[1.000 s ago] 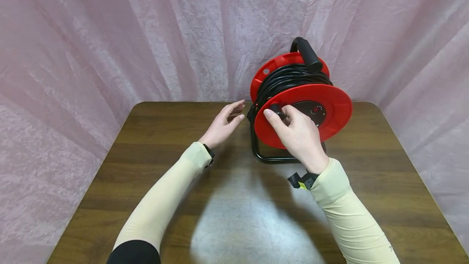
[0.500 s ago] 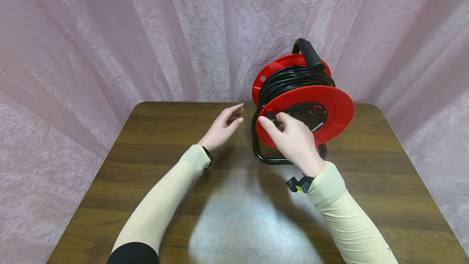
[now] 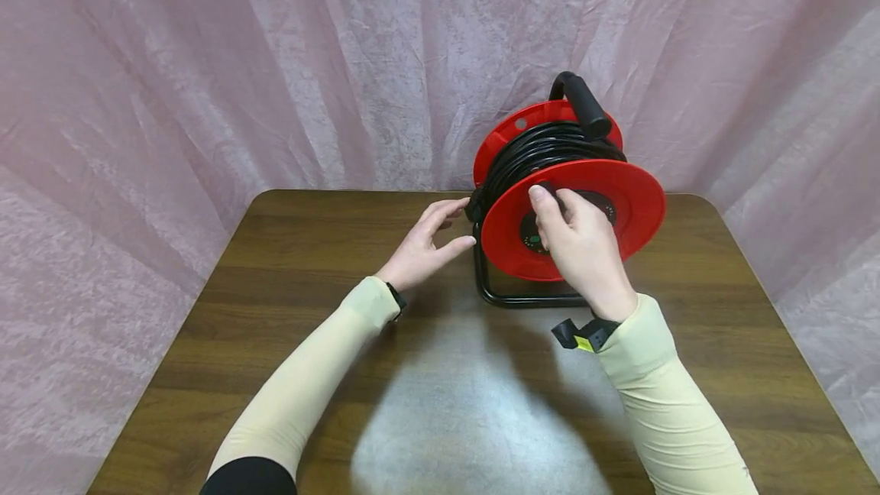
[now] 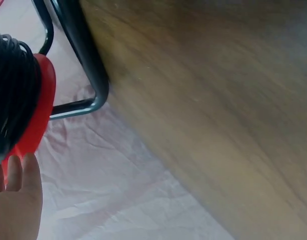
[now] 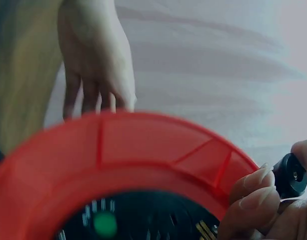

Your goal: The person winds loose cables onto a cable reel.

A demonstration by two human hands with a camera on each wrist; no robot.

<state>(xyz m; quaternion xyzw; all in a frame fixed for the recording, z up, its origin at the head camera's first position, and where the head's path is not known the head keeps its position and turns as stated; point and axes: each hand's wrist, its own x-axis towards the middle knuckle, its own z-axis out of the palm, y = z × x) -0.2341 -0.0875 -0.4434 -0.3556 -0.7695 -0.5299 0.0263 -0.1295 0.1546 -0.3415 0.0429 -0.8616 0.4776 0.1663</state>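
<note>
A cable reel (image 3: 505,250) with red flanges stands near the table's back edge, black cable (image 3: 543,145) wound between them. On its front flange, my right hand (image 3: 584,247) grips a black winding knob (image 5: 289,175), which shows between thumb and fingers in the right wrist view. Left of the reel is my left hand (image 3: 425,247), fingers extended and thumb apart. Its fingertips are at a black lump (image 3: 475,206), perhaps the cable's plug; whether they touch it I cannot tell. In the left wrist view, the left fingers (image 4: 14,175) lie in front of a red flange.
A black tube frame (image 3: 522,301) carries the reel on the wooden table (image 3: 309,273), and a black carrying handle (image 3: 584,107) tops it. Pink curtains (image 3: 344,59) hang behind the table and along its sides. Each wrist wears a small black camera (image 3: 583,334).
The reel has turned, its knob passing from the flange's left side up toward the top, my right hand moving with it. My left hand has shifted slightly right. The black lump has reappeared beside it.
</note>
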